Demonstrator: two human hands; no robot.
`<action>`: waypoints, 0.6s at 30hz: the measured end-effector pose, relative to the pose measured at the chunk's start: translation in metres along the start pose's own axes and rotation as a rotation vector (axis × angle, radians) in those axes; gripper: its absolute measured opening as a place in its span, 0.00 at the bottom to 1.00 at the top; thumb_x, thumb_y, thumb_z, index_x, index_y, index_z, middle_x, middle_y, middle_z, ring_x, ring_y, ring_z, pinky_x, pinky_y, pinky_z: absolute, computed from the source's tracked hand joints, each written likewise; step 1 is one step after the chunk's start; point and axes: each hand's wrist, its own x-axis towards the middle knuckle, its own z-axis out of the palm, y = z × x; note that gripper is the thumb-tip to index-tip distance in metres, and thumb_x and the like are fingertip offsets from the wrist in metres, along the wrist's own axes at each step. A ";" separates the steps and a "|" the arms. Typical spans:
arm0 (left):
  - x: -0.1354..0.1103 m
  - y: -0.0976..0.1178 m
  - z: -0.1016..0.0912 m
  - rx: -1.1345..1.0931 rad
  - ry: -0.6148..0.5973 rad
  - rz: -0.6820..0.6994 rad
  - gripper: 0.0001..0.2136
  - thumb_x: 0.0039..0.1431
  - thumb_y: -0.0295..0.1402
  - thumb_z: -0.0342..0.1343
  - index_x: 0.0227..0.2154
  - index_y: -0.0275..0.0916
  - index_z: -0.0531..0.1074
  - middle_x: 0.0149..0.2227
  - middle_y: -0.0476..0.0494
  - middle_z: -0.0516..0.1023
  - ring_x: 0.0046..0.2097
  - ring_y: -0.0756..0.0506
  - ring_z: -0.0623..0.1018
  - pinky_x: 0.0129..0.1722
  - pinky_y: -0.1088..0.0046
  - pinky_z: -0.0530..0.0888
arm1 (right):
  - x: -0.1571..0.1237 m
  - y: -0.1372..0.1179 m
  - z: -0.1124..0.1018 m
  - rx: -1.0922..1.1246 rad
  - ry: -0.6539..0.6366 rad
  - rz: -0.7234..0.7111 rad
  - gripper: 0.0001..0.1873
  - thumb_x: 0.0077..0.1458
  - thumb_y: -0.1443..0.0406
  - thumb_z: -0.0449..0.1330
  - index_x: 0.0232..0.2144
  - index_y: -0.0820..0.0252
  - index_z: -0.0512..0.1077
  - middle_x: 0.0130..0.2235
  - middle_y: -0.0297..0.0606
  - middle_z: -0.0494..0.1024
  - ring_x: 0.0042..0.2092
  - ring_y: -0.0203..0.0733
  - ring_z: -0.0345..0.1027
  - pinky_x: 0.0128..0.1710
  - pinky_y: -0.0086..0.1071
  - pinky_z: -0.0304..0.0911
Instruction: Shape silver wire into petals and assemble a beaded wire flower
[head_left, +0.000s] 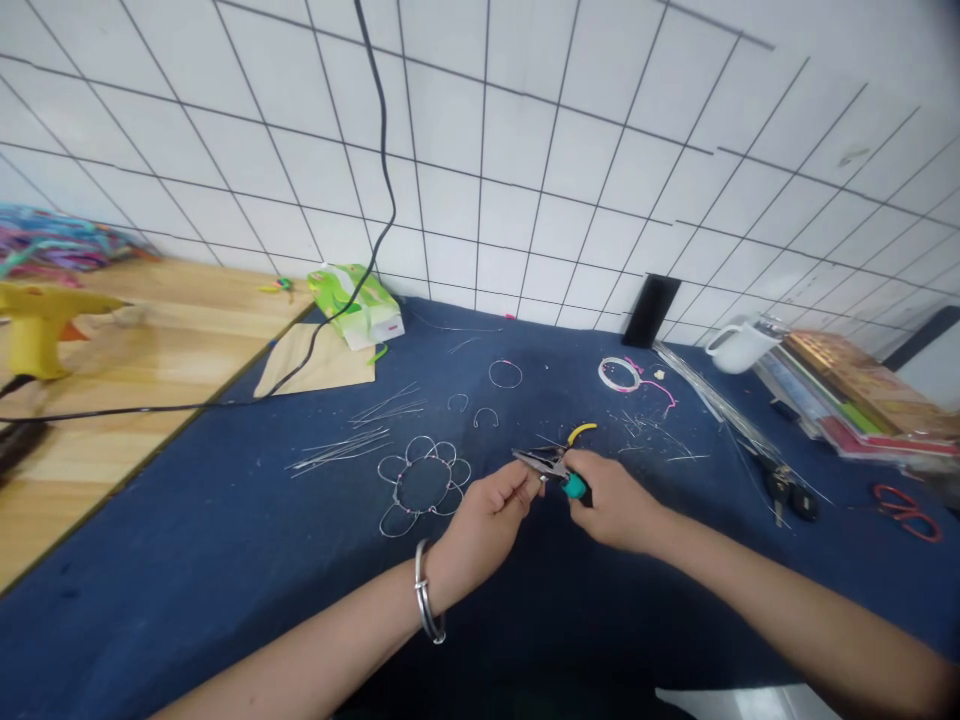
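My right hand (615, 500) is wrapped round pliers (574, 486) with a teal and black handle, their jaws pointing left. My left hand (491, 510), a silver bangle on its wrist, is pinched closed right at the jaws. Whatever its fingertips hold is too small to make out. Just beyond the pliers a curved yellow handle (582, 432) shows, its other parts mostly hidden. Left of my hands lies a wire flower (396, 485), a ring with several loops round it. Behind it are two small bent wire pieces (486, 418) and a plain wire ring (505, 374).
Cut wires (341, 450) lie on the blue cloth (187, 520). A spool (619, 374) with pink thread, long wires (705, 390), keys (780, 490) and red scissors (906, 512) are to the right. A yellow glue gun (37, 325) stands left, its black cord crossing a tissue pack (356, 305).
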 end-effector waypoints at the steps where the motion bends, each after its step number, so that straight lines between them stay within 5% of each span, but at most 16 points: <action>1: 0.000 0.001 -0.002 0.028 -0.012 0.035 0.10 0.60 0.33 0.41 0.25 0.37 0.62 0.23 0.53 0.57 0.26 0.52 0.57 0.26 0.77 0.57 | -0.003 -0.002 0.003 0.155 -0.089 0.033 0.11 0.41 0.72 0.51 0.32 0.59 0.61 0.28 0.32 0.63 0.30 0.36 0.57 0.31 0.30 0.55; 4: 0.001 0.003 -0.009 0.067 -0.074 0.128 0.12 0.61 0.33 0.41 0.25 0.37 0.63 0.24 0.52 0.61 0.28 0.52 0.59 0.29 0.77 0.58 | -0.009 -0.006 0.011 0.544 -0.308 0.103 0.08 0.41 0.72 0.50 0.29 0.58 0.59 0.24 0.28 0.58 0.24 0.31 0.52 0.24 0.25 0.52; 6: 0.002 0.002 -0.009 0.067 -0.081 0.138 0.12 0.61 0.34 0.41 0.25 0.37 0.64 0.24 0.51 0.61 0.28 0.52 0.60 0.29 0.77 0.59 | -0.010 -0.005 0.014 0.596 -0.313 0.112 0.08 0.41 0.72 0.50 0.27 0.59 0.58 0.24 0.28 0.58 0.24 0.30 0.51 0.23 0.25 0.52; 13: 0.002 -0.005 0.005 -0.072 0.009 -0.051 0.10 0.60 0.34 0.41 0.28 0.36 0.64 0.21 0.54 0.54 0.24 0.53 0.55 0.24 0.77 0.56 | 0.006 0.010 -0.002 -0.211 0.108 -0.109 0.12 0.39 0.72 0.53 0.31 0.61 0.63 0.36 0.41 0.65 0.39 0.43 0.57 0.40 0.36 0.54; 18: 0.004 -0.006 0.001 0.044 0.008 0.024 0.11 0.60 0.35 0.41 0.26 0.37 0.63 0.22 0.53 0.56 0.25 0.52 0.56 0.25 0.76 0.57 | 0.003 0.009 0.003 -0.130 0.062 -0.093 0.13 0.40 0.72 0.52 0.33 0.60 0.62 0.33 0.38 0.66 0.36 0.41 0.59 0.36 0.33 0.55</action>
